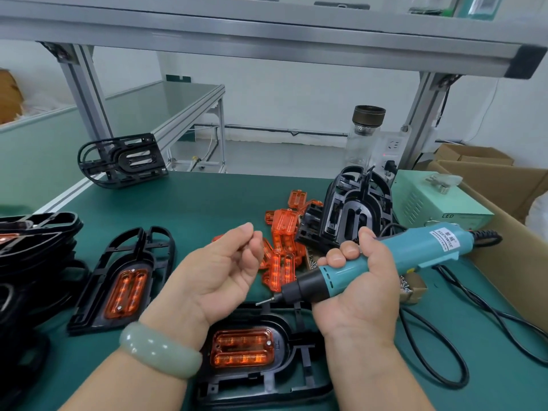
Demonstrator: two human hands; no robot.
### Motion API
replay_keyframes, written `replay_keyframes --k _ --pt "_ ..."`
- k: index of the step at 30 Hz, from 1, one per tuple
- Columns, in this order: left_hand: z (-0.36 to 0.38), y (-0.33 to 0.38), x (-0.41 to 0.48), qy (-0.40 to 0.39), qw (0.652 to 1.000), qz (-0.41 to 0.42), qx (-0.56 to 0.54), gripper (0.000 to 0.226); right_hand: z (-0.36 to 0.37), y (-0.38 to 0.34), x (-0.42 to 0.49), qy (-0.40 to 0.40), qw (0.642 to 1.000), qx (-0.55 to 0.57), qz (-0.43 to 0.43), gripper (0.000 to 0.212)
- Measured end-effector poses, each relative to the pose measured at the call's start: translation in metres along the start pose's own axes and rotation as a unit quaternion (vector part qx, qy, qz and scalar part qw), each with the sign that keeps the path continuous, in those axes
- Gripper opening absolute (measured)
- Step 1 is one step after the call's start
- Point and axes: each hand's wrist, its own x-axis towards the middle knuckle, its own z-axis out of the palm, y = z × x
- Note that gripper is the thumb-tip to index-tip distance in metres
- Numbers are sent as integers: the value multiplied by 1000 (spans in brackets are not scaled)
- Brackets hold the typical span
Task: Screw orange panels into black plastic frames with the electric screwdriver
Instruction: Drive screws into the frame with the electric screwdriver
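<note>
The right hand [355, 295] grips the screwdriver [385, 258], bit [268, 301] aimed left at the left hand [219, 271], whose fingertips pinch together, perhaps on a screw, with the panel [241, 348] just below both.

Teal screwdriver [415, 250] hangs above orange panel [241, 348] in black frame [281, 384].

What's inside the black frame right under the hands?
An orange plastic panel sits inside the black plastic frame, with one silver screw at its right end. The left hand's and right hand's wrists cover parts of its rim.

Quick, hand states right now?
Left hand: fingers curled, thumb and forefinger pinched; contents cannot be told.
Right hand: grips the electric screwdriver.
</note>
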Motion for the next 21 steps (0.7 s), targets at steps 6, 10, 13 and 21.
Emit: replay_keyframes --k 6,10,13,21 --pt "-25 -1 -15 47 998 27 36 22 -1 4 -3 -11 1000 1 2 14" --pt "-38 -1 -24 62 997 45 10 20 1 5 -4 -12 1000 4 2 14" --pt "-46 -1 -30 66 996 56 1 13 0 5 -4 -15 1000 2 4 14" --pt "-48 -15 -35 49 994 79 53 35 0 3 -3 -7 1000 14 6 12"
